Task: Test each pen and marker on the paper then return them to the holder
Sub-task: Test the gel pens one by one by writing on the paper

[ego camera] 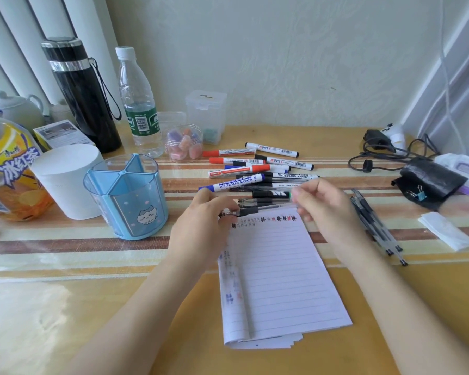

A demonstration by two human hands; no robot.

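Striped table (65, 247), pale wall (282, 63), left hand (201, 231) and right hand (325, 212) pinching one pen (268, 207) over paper (276, 266)

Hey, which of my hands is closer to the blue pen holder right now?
Left. The left hand is just right of the pen holder; the right hand is farther right, beyond it. Both pinch one pen.
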